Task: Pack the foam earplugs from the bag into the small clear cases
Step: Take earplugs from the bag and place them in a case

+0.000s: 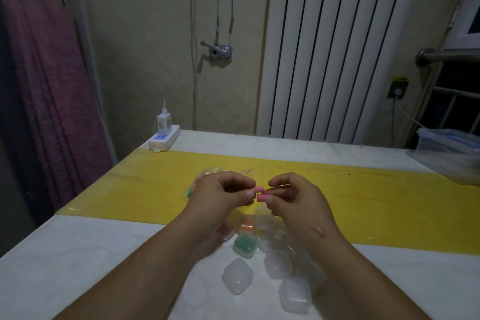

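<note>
My left hand (223, 196) pinches a pink foam earplug (259, 189) at its fingertips. My right hand (296, 197) pinches a second pink earplug (261, 199) just below the first; the two plugs nearly touch. Behind my left hand lies the clear plastic bag (200, 182) with coloured earplugs inside, mostly hidden. Below my hands sit several small clear cases: one holds green plugs (245, 244), one holds orange plugs (246, 227), and others look empty (237, 277).
A white table with a yellow strip (389, 202) across it bears everything. A white power strip with a charger (163, 138) stands at the back left. A clear plastic container (449, 148) sits at the far right edge. A radiator (337, 47) lines the wall behind.
</note>
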### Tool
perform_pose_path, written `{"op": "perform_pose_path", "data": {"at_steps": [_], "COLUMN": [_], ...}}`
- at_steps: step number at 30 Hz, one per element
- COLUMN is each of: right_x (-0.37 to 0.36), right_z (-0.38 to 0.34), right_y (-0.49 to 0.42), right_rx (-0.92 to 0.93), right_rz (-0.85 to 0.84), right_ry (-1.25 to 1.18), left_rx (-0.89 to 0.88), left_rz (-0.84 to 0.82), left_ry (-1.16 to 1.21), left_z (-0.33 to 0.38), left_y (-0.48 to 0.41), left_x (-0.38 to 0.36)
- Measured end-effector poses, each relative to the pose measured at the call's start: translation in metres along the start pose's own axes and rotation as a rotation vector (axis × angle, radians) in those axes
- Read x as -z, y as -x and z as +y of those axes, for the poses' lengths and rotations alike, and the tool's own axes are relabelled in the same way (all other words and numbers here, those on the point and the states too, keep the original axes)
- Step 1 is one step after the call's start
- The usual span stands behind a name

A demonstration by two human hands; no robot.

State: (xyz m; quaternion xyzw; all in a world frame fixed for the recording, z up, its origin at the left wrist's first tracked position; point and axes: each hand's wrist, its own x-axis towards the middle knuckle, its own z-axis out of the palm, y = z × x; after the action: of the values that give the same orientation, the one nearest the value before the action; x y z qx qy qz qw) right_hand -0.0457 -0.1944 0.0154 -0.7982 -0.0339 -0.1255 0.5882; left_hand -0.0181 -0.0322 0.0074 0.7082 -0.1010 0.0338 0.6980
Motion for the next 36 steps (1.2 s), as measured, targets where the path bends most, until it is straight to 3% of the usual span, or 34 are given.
{"op": "perform_pose_path", "data": {"at_steps": [19, 22, 26, 28, 32, 36], "right_x": [0.0, 0.004, 0.007, 0.007, 0.006, 0.007], "right_z": [0.001, 0.004, 0.008, 0.009, 0.01, 0.009], "right_y": [-0.001, -0.006, -0.009, -0.009, -0.01, -0.009], "right_rx": [0.041, 0.055, 0.052, 0.049, 0.038, 0.037], "right_rz": [-0.001, 0.057, 0.104, 0.114, 0.121, 0.126], "right_ry": [-0.06, -0.05, -0.07, -0.069, -0.081, -0.083], "left_rx": [-0.002, -0.05, -0.215, -0.218, -0.253, -0.277], "left_rz": [0.029, 0.032, -0.105, -0.181, -0.258, -0.274], "left_ry": [0.034, -0.106, -0.723, -0.918, -1.09, -1.05], "left_z": [0.008, 0.005, -0.004, -0.003, -0.002, -0.003], "left_y": [0.01, 0.009, 0.006, 0.007, 0.009, 0.008], "left_x": [-0.011, -0.014, -0.011, -0.012, -0.015, -0.013]}}
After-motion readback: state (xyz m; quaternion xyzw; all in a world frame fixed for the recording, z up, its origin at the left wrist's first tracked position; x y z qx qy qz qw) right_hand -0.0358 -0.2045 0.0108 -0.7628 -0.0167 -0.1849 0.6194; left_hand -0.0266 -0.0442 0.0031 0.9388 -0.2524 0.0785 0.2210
